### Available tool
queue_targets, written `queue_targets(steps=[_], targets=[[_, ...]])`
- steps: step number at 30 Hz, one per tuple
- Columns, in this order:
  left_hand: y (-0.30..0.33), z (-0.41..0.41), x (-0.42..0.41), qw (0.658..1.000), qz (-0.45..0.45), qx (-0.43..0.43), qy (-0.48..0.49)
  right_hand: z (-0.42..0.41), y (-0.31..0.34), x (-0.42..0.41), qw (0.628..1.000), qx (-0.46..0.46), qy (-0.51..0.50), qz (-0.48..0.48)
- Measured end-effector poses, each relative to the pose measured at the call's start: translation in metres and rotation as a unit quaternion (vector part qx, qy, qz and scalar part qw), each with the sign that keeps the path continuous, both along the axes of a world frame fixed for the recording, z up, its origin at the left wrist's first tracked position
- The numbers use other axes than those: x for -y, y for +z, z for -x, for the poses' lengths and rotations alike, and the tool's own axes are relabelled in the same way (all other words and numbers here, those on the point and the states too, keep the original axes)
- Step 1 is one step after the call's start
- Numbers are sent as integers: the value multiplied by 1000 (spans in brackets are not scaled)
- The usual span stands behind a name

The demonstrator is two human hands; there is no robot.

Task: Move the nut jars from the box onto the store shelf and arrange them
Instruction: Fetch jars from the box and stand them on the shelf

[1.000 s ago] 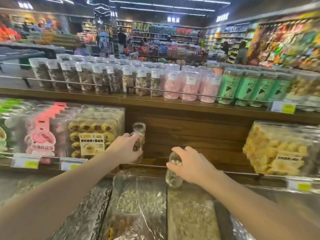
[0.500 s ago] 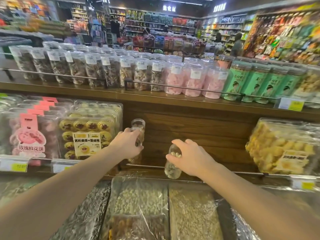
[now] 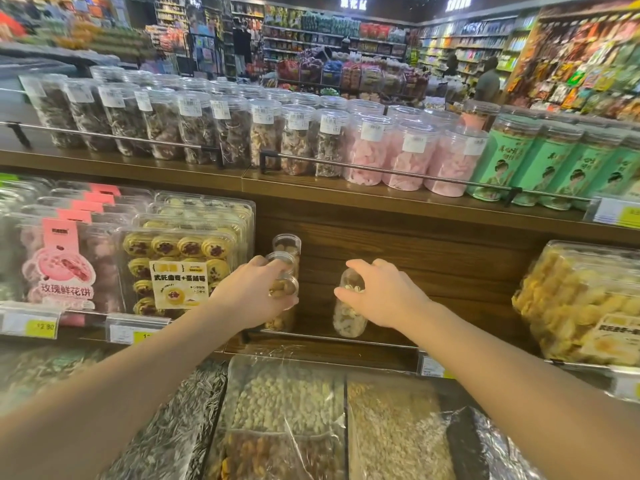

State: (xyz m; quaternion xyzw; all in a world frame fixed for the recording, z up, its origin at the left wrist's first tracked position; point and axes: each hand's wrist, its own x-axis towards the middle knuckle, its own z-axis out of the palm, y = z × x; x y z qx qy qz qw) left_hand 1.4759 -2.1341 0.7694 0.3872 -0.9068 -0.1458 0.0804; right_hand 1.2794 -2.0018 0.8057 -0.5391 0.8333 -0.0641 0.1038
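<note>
My left hand (image 3: pixel 252 295) grips a clear nut jar (image 3: pixel 281 308) standing at the front of the middle wooden shelf (image 3: pixel 398 327), just right of the cookie boxes. Two more clear jars (image 3: pixel 286 249) stand in a row behind it, toward the shelf's back wall. My right hand (image 3: pixel 384 293) is closed over the top of another clear nut jar (image 3: pixel 349 320), which is tilted and sits low on the same shelf, a hand's width to the right. The box the jars came from is not in view.
Cookie boxes (image 3: pixel 180 261) fill the shelf to the left, a yellow pastry box (image 3: pixel 581 299) stands to the right. A metal rail (image 3: pixel 329 337) edges the shelf front. Above, several jars (image 3: pixel 228 129) line the top shelf. Bulk bins (image 3: pixel 287 407) of nuts and seeds lie below my arms.
Both hands have stayed on their jars and barely shifted along the shelf. My view has tipped slightly downward, so the shelves sit a little higher in the frame.
</note>
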Motion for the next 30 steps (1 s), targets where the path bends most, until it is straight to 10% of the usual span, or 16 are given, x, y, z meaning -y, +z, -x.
queue_targets(steps=[30], targets=[[34,-66,-39,1000,5,-10,-21,22,-41,157,996,-11,-87,-2]])
